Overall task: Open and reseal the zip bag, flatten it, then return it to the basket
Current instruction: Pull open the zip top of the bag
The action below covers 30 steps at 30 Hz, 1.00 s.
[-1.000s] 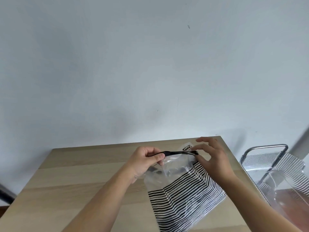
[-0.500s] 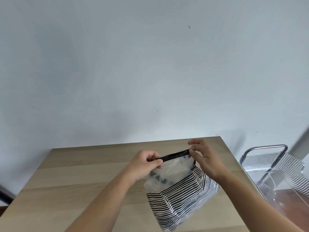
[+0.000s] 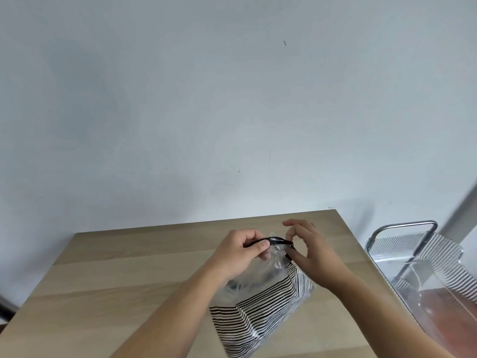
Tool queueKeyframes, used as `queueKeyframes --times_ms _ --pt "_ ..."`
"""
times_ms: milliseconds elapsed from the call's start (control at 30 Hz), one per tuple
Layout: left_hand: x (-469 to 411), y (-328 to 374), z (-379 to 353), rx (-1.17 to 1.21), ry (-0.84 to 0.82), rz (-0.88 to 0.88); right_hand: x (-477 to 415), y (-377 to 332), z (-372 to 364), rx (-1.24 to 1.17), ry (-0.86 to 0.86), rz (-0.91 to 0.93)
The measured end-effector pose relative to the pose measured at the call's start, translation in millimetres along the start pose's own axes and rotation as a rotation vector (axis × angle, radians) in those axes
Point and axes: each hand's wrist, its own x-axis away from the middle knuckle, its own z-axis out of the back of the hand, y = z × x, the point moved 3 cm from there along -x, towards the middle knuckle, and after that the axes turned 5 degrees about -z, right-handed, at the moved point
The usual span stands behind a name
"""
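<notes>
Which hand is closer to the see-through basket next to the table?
The right hand. It pinches the zip bag on the side towards the basket; the left hand holds the bag's zip strip farther from it.

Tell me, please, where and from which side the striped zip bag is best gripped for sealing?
Grip the black zip strip at the zip bag's raised top edge, pinching from both ends, as the left hand and right hand do. The clear, striped body below is slack and would likely crumple.

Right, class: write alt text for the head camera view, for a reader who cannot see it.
Two bare hands, left hand and right hand, pinch the black zip strip of a striped clear zip bag over a wooden table. A clear basket sits to the right.
</notes>
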Motion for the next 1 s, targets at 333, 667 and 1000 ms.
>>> queueKeyframes --times_ms 333,667,1000 --pt "9 18 16 0.265 -0.103 -0.033 -3 -13 9 -0.143 0.135 0.049" --pt "10 0 24 0.041 -0.049 0.026 -11 -14 27 -0.248 -0.067 -0.088" --pt "5 -4 22 -0.119 -0.052 0.035 -14 -4 41 -0.397 -0.324 -0.182"
